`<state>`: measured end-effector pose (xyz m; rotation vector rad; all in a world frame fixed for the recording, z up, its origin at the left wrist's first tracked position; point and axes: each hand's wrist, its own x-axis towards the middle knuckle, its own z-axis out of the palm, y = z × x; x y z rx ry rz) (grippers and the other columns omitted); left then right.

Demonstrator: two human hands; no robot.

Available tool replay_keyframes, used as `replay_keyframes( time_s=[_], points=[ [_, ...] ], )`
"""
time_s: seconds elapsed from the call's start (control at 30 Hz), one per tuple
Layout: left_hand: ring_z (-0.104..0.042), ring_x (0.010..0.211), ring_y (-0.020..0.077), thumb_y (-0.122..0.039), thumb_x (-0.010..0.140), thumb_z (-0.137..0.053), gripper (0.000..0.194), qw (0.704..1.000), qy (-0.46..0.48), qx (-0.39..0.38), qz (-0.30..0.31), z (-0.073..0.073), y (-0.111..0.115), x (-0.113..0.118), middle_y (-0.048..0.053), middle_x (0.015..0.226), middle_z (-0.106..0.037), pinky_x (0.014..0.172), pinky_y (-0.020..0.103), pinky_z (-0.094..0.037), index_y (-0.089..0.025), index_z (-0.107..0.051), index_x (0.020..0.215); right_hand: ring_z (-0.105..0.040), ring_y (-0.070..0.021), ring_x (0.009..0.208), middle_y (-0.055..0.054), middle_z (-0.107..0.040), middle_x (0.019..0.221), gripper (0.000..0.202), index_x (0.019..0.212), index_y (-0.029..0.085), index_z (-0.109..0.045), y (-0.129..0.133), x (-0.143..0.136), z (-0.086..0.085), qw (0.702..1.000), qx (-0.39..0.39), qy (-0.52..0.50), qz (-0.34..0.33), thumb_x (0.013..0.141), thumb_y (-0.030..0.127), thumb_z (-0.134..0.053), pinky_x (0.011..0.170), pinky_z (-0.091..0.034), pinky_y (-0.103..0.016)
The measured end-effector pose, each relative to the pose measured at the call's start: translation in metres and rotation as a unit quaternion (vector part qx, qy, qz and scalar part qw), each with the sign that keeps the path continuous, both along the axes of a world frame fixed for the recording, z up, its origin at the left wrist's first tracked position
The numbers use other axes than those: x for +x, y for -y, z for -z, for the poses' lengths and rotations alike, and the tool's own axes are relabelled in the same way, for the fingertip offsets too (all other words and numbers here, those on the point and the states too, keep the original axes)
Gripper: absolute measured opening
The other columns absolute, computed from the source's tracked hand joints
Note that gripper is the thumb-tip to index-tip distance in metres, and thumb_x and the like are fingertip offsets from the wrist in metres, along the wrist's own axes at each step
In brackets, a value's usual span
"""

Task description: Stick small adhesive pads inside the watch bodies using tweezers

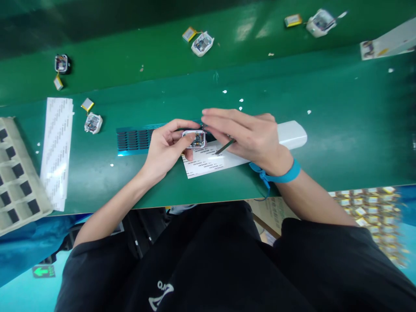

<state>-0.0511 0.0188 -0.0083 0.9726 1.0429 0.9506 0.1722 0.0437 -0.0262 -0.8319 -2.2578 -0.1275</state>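
My left hand is closed around a small white device housing with its circuit board facing up, the thumb lying over its left part. Beside the housing's right edge are the fingertips of my right hand. A thin dark metal tool, tweezers-like in shape, sticks out from under the right palm; its other end is hidden. Whether the right fingertips pinch a small part cannot be made out. Under the hands lie a white printed adhesive sheet and a blue strip with black pads.
Open housings with batteries lie around: a white one, a black one, another white one and one at far right. A white label strip and a compartment tray are left. Several batteries sit lower right.
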Motion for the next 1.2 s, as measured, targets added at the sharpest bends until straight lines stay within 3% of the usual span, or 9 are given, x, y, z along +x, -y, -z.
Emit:
replay_keyframes(
  time_s=[0.13, 0.3, 0.5, 0.67, 0.77, 0.87, 1.0, 1.07, 1.2],
  points=[
    [-0.062, 0.043, 0.0092, -0.020, 0.087, -0.078, 0.014, 0.998, -0.038, 0.052, -0.023, 0.006, 0.001, 0.001, -0.006, 0.063, -0.072, 0.046, 0.022, -0.053, -0.021, -0.066, 0.095, -0.082, -0.0162, 0.079, -0.002, -0.087, 0.113, 0.023, 0.124, 0.021, -0.075, 0.002, 0.003, 0.006, 0.999, 0.028, 0.000, -0.024, 0.106, 0.009, -0.066, 0.050, -0.049, -0.027],
    [-0.065, 0.045, 0.0085, -0.022, 0.089, -0.078, 0.018, 0.973, -0.109, 0.179, -0.099, 0.016, 0.011, 0.010, -0.007, 0.063, -0.071, 0.044, 0.019, -0.048, -0.023, -0.060, 0.092, -0.082, -0.0138, 0.076, 0.002, -0.087, 0.113, 0.028, 0.118, 0.024, -0.078, 0.008, -0.002, 0.001, 0.998, 0.022, 0.051, 0.005, 0.113, 0.015, -0.052, 0.052, -0.053, -0.027],
    [-0.072, 0.050, 0.0111, -0.040, 0.092, -0.083, 0.032, 0.978, -0.097, 0.165, -0.083, 0.015, 0.019, 0.017, -0.005, 0.068, -0.076, 0.048, 0.020, -0.056, -0.023, -0.057, 0.094, -0.083, -0.0163, 0.077, -0.008, -0.085, 0.119, 0.028, 0.128, 0.012, -0.072, 0.013, -0.005, -0.006, 0.994, 0.070, 0.070, -0.040, 0.111, 0.010, -0.050, 0.053, -0.059, -0.028],
    [-0.071, 0.050, 0.0103, -0.047, 0.090, -0.088, 0.040, 0.973, -0.071, 0.189, -0.109, 0.014, 0.018, 0.017, -0.005, 0.069, -0.076, 0.047, 0.020, -0.055, -0.023, -0.057, 0.090, -0.085, -0.0209, 0.084, -0.013, -0.079, 0.135, 0.045, 0.147, 0.016, -0.066, 0.019, -0.005, -0.003, 0.998, -0.006, 0.052, -0.031, 0.106, 0.006, -0.054, 0.058, -0.061, -0.030],
    [-0.066, 0.045, 0.0087, -0.043, 0.092, -0.086, 0.036, 0.967, -0.078, 0.216, -0.109, 0.012, 0.018, 0.015, -0.007, 0.063, -0.071, 0.043, 0.021, -0.050, -0.023, -0.056, 0.087, -0.085, -0.0190, 0.089, -0.008, -0.086, 0.120, 0.033, 0.131, 0.018, -0.074, 0.024, -0.011, -0.010, 0.996, -0.064, -0.050, -0.039, 0.104, 0.006, -0.061, 0.059, -0.060, -0.026],
    [-0.065, 0.049, 0.0097, -0.043, 0.094, -0.081, 0.032, 0.962, -0.122, 0.231, -0.080, 0.010, 0.017, 0.012, -0.006, 0.065, -0.071, 0.047, 0.024, -0.051, -0.024, -0.056, 0.087, -0.079, -0.0141, 0.070, 0.000, -0.087, 0.099, 0.017, 0.114, 0.025, -0.080, 0.026, -0.017, -0.021, 0.977, -0.163, -0.139, -0.020, 0.104, 0.016, -0.070, 0.060, -0.058, -0.026],
    [-0.065, 0.053, 0.0099, -0.038, 0.095, -0.078, 0.026, 0.957, -0.137, 0.250, -0.057, 0.011, 0.019, 0.012, -0.006, 0.068, -0.071, 0.052, 0.026, -0.051, -0.024, -0.057, 0.089, -0.058, -0.0116, 0.049, 0.007, -0.069, 0.062, 0.014, 0.096, 0.027, -0.080, 0.024, -0.017, -0.028, 0.943, -0.293, -0.158, 0.012, 0.104, 0.037, -0.075, 0.050, -0.046, -0.030],
    [-0.063, 0.053, 0.0095, -0.037, 0.096, -0.080, 0.025, 0.958, -0.130, 0.251, -0.054, 0.012, 0.021, 0.014, -0.006, 0.069, -0.072, 0.051, 0.026, -0.048, -0.024, -0.059, 0.091, -0.051, -0.0114, 0.047, 0.008, -0.059, 0.056, 0.018, 0.092, 0.026, -0.077, 0.022, -0.015, -0.027, 0.932, -0.329, -0.154, 0.010, 0.104, 0.039, -0.075, 0.049, -0.041, -0.031],
    [-0.057, 0.049, 0.0094, -0.046, 0.098, -0.081, 0.028, 0.964, -0.155, 0.210, -0.046, 0.017, 0.026, 0.017, -0.005, 0.072, -0.075, 0.049, 0.027, -0.043, -0.025, -0.070, 0.113, -0.049, -0.0117, 0.049, 0.008, -0.057, 0.059, 0.017, 0.092, 0.026, -0.073, 0.020, -0.013, -0.023, 0.929, -0.340, -0.143, 0.020, 0.104, 0.039, -0.074, 0.052, -0.042, -0.032]
  ],
)
